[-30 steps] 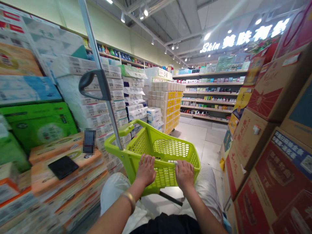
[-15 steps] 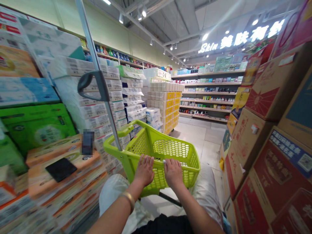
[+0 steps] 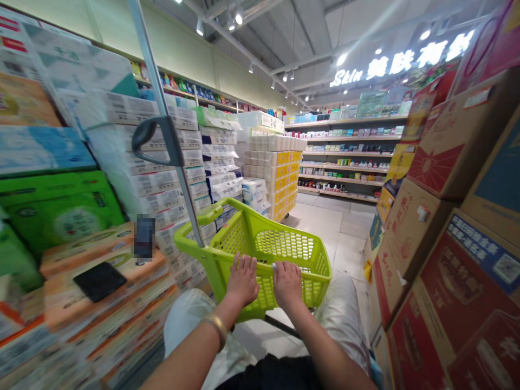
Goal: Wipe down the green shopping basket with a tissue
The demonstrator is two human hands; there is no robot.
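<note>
A lime-green plastic shopping basket (image 3: 284,244) stands on the floor in front of my knees, empty inside. My left hand (image 3: 242,281) rests on its near rim with fingers curled over the edge. My right hand (image 3: 286,283) sits right beside it on the same rim, pressing a small white thing I cannot make out against the plastic. A grey metal pull handle (image 3: 162,135) rises from the basket's left corner.
Stacked tissue and paper packs (image 3: 170,179) fill the left side, with a black wallet-like item (image 3: 99,280) lying on orange packs. Cardboard boxes (image 3: 439,216) wall the right. A tiled aisle (image 3: 337,238) leads to shelves (image 3: 349,162) at the back.
My right hand has slid left along the basket's rim until it sits next to my left hand. The left hand has stayed put.
</note>
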